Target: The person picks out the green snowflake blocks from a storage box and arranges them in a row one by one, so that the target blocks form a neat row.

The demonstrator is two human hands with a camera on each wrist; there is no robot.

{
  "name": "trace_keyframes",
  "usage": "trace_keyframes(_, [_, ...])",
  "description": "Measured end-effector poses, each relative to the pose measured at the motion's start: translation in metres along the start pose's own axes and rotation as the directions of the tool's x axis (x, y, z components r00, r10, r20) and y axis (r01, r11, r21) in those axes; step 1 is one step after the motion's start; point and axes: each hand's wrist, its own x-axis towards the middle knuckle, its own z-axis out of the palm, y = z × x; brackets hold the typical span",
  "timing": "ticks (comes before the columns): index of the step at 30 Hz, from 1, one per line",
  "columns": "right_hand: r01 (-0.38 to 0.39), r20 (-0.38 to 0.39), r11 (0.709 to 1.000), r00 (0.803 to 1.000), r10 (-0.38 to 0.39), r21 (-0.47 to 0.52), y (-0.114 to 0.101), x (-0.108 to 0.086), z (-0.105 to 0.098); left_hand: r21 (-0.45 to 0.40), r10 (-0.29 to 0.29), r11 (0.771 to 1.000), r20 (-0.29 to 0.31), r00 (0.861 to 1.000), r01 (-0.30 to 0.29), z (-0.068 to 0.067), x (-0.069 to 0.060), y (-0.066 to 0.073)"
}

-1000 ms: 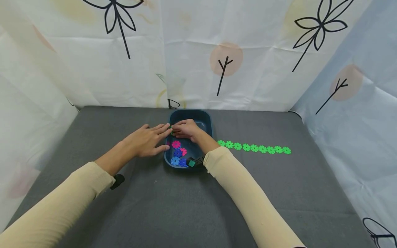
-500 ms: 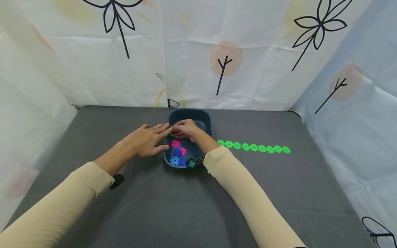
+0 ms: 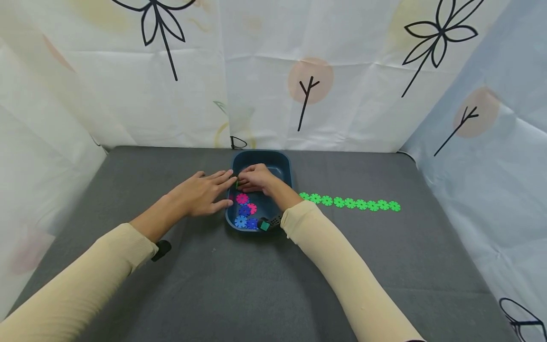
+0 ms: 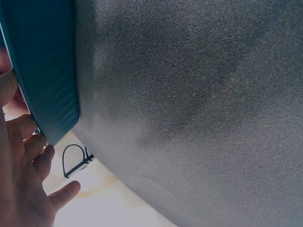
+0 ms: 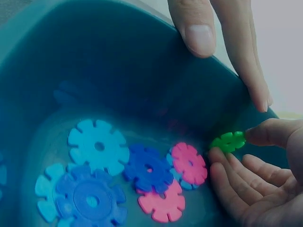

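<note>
My right hand (image 3: 256,179) is inside the dark blue plastic basin (image 3: 279,162), near its left wall. Its thumb and fingertips pinch a green notched flower-shaped disc (image 5: 228,142), seen tilted in the right wrist view. My left hand (image 3: 204,192) rests on the basin's left rim with fingers extended and holds no disc. Below my right hand, on the basin floor, lie pink discs (image 5: 190,163), dark blue discs (image 5: 90,198) and a light blue disc (image 5: 98,146), some overlapping.
A row of several green discs (image 3: 350,204) stretches across the grey tablecloth (image 3: 239,294), right of the basin. A patterned fabric backdrop (image 3: 265,104) rises behind the table and at both sides. The right wrist's camera (image 3: 266,225) hangs over the basin's near edge.
The green disc in my right fingers has shifted a little and shows at a different angle. My left hand stays on the rim.
</note>
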Motion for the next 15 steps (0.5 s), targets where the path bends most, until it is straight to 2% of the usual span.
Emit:
trace_keyframes(8, [0.034, -0.045, 0.994, 0.998, -0.039, -0.104, 0.0002, -0.0004, -0.0043, -0.007, 0.002, 1.000, 0.010, 1.000, -0.002, -0.0014, -0.0008, -0.0003])
trace_keyframes(15, [0.066, -0.042, 0.965, 0.996, -0.079, -0.252, 0.0013, -0.0026, -0.0044, -0.012, 0.008, 1.000, 0.004, 1.000, -0.008, -0.0022, -0.0020, -0.0001])
